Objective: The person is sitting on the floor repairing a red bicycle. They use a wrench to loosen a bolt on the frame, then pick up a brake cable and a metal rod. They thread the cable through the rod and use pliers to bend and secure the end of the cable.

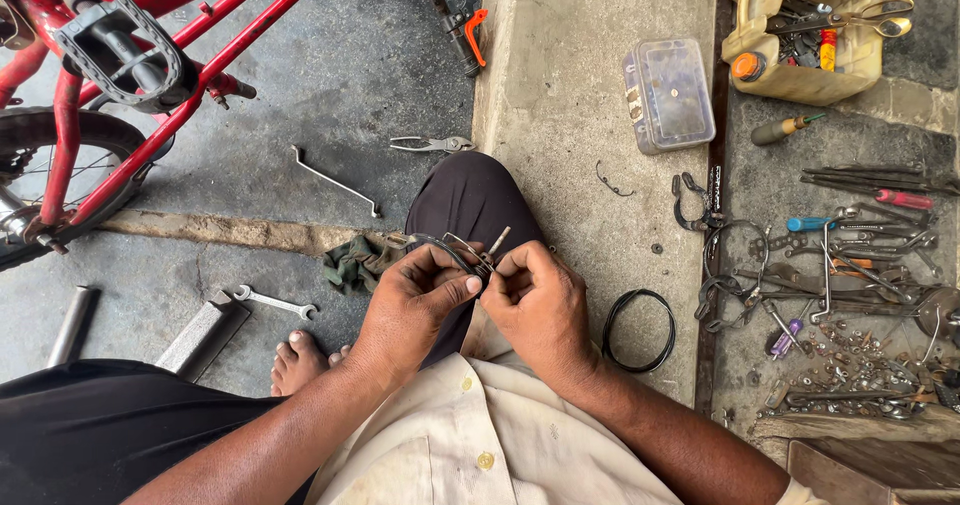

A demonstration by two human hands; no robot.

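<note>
One small metal brake part [470, 255], a thin wire-framed piece with a short bolt, sits between the person's two hands above the raised knee. Its bolt end points up and to the right, so its long axis runs diagonally from lower left to upper right. The left hand [415, 300] pinches the part's dark curved side between thumb and forefinger. The right hand [535, 300] pinches the bolt end with its fingertips pressed together. Further out lie one coiled black cable [640, 330], one pair of pliers [432, 145], two spanners [275, 302] on the concrete, one clear plastic box [668, 95] and one red bicycle [150, 35].
</note>
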